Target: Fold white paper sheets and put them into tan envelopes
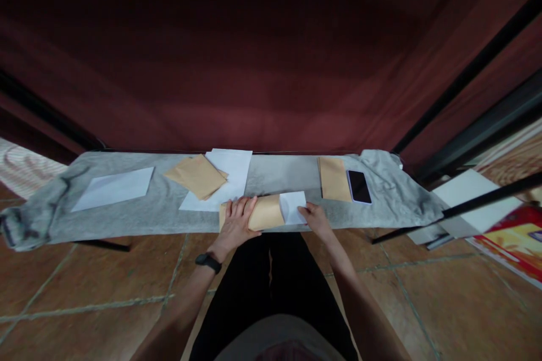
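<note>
A brown paper envelope [266, 212] lies lengthwise along the near edge of the cloth-covered table. My left hand [238, 221] rests flat on its left part, fingers stretched out. White paper [292, 207] sticks out of the envelope's right end, and my right hand [312, 216] pinches the paper's right edge between thumb and fingers. How far the paper reaches inside is hidden. Just behind my left hand, several brown envelopes [201, 176] lie in a loose pile, partly over white sheets [232, 166].
A grey cloth [279, 172] covers the narrow table. White paper [113, 188] lies at the left. Toward the right are a small stack of brown envelopes [335, 179] and a phone [359, 186]. A dark red panel [262, 67] rises behind; white boxes [476, 203] stand right.
</note>
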Demonstrator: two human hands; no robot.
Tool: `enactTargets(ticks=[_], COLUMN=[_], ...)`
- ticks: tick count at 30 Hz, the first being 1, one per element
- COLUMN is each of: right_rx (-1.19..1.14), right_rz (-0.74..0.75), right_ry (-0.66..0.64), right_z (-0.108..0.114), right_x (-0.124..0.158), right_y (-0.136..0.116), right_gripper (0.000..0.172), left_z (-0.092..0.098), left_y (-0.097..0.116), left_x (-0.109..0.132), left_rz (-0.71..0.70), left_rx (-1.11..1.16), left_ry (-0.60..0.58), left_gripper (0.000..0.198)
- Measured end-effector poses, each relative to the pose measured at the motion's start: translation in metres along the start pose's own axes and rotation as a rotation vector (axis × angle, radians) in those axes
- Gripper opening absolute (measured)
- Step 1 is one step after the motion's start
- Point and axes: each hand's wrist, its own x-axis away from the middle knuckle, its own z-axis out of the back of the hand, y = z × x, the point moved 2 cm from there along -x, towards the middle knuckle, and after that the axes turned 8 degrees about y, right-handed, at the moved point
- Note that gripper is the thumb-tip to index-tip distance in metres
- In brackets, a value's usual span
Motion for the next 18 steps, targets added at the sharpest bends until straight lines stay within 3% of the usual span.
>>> enactTargets(ticks=[7, 18], right_rx=[0.007, 0.031], right_rz=[0.029, -0.025], right_ry=[0.121, 0.075], right_z=[-0.024, -0.036], right_x=[0.019, 0.034], right_y=[-0.012, -0.018], right_gripper=[0.027, 0.025], left_z=[0.0, 0.006], left_y=[0.022, 0.037], left_x=[-0.006, -0.003], left_rz=[-0.035, -0.079], left_rx=[0.003, 0.006], left_ry=[0.002, -0.02], left_gripper=[0.121, 0.118])
